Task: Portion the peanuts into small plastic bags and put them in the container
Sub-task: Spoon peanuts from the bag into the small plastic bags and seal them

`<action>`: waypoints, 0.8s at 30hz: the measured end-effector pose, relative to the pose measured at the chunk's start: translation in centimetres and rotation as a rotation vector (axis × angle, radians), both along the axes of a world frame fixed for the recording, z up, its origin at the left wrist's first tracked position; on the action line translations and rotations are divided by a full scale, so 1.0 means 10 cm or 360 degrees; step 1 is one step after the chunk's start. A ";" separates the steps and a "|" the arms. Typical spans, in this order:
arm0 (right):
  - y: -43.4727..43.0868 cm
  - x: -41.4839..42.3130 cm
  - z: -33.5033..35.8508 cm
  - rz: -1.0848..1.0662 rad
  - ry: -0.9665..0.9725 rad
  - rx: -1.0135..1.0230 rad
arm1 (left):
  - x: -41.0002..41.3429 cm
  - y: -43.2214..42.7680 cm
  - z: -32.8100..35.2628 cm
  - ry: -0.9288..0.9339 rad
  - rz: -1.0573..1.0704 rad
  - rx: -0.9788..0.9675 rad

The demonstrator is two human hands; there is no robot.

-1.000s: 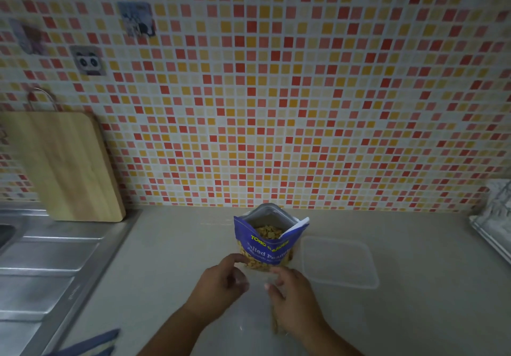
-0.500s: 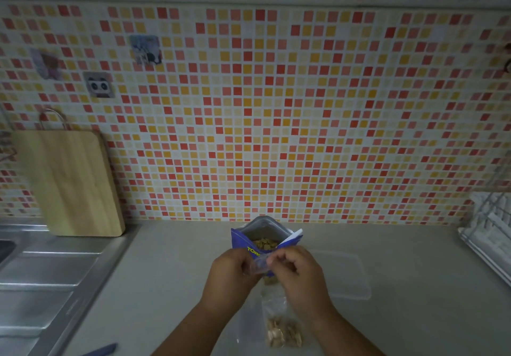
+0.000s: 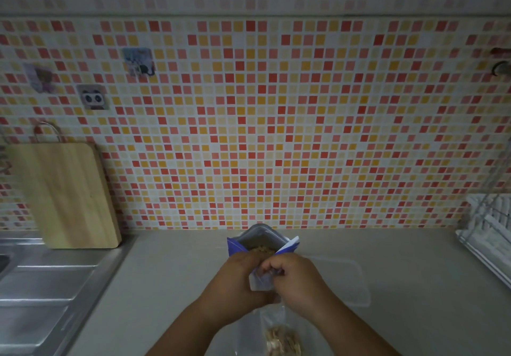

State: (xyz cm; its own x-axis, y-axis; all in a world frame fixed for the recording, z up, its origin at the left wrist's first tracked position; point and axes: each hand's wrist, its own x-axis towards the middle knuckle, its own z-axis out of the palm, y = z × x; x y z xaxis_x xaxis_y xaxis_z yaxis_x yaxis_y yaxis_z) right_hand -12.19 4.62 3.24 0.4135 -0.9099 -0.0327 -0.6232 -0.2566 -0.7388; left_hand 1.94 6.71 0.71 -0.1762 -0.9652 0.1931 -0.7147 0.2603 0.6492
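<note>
An open blue peanut pouch (image 3: pixel 262 241) stands on the counter near the wall, with peanuts showing at its mouth. In front of it my left hand (image 3: pixel 235 286) and my right hand (image 3: pixel 296 281) meet, both pinching the top of a small clear plastic bag (image 3: pixel 261 282). The bag hangs down between my wrists, and a clump of peanuts (image 3: pixel 282 342) sits in its bottom. A clear rectangular container (image 3: pixel 351 281) lies on the counter just right of my hands, partly hidden by my right hand.
A wooden cutting board (image 3: pixel 63 195) leans on the tiled wall at the left, above a steel sink drainboard (image 3: pixel 41 294). A wire dish rack (image 3: pixel 489 225) stands at the right edge. Beige counter (image 3: pixel 171 272) lies around the pouch.
My hands rose from low on the counter to in front of the pouch and closed together on the small bag's top. The bag's peanuts came into view below. The camera tilted up.
</note>
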 end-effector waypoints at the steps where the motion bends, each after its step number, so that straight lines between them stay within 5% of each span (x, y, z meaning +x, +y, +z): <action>1: -0.02 0.00 0.03 0.0015 -0.0006 -0.0002 | 0.02 -0.01 0.02 0.0022 0.0005 0.0016; 8: -0.12 0.02 0.25 0.0111 -0.0002 -0.0122 | 0.11 -0.01 0.10 0.0089 0.0036 0.0024; 12: -0.32 0.01 0.23 -0.0107 0.0028 -0.0280 | 0.20 -0.05 0.06 0.0127 0.0102 0.0042; 15: -0.57 -0.06 0.14 -0.0297 0.0514 -0.0462 | 0.25 -0.07 0.04 0.0131 0.0125 0.0046; 18: -0.72 -0.07 0.11 -0.0258 0.0960 -0.0216 | 0.30 -0.12 0.01 0.0132 0.0150 0.0024; 24: -0.76 0.08 0.11 -0.0191 0.1204 -0.0214 | 0.40 -0.31 -0.02 0.0063 0.0242 -0.0101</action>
State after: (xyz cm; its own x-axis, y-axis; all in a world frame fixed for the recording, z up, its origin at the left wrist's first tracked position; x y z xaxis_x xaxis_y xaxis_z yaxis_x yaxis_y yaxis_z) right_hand -11.42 -3.03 4.37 0.2211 -0.9632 -0.1530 -0.9747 -0.2129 -0.0684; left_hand 5.93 3.61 0.49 -0.0198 -0.9658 0.2584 -0.7231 0.1923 0.6634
